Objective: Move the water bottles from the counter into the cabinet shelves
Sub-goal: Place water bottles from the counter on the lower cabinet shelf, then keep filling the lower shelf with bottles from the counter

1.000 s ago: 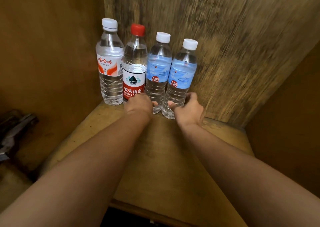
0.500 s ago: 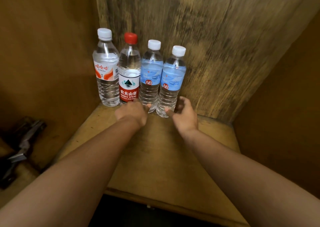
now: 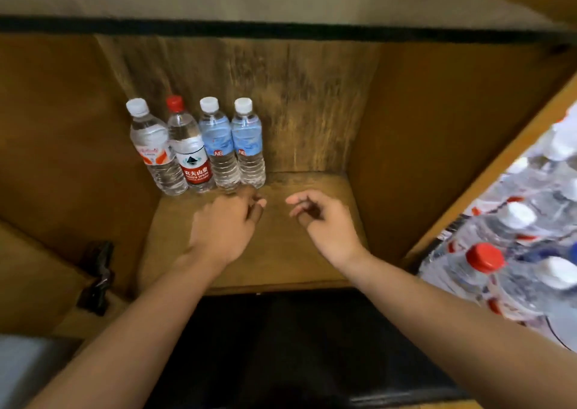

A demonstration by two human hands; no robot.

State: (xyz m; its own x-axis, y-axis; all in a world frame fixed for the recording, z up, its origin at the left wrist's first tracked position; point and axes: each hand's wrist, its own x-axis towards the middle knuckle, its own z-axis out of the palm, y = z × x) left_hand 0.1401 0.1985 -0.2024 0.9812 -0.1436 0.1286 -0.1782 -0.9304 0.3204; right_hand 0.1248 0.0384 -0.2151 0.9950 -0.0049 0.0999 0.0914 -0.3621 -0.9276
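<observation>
Water bottles point(image 3: 199, 146), four upright, touch in a row at center-left. Left hand point(image 3: 224, 227) and right hand point(image 3: 324, 221) hover below, loosely curled, holding nothing.

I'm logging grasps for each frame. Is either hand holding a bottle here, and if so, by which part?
Nothing is held. The left hand and right hand hang over the shelf with loosely curled fingers, apart from the four bottles.

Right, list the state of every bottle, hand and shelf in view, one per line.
Orange-labelled clear plastic bottle: upright, capped.
Red-capped clear plastic bottle: upright, capped.
Two blue-labelled clear plastic bottles: upright, capped, side by side.
Left hand: no grip, empty.
Right hand: no grip, empty.
Wooden shelf: half free.
</observation>
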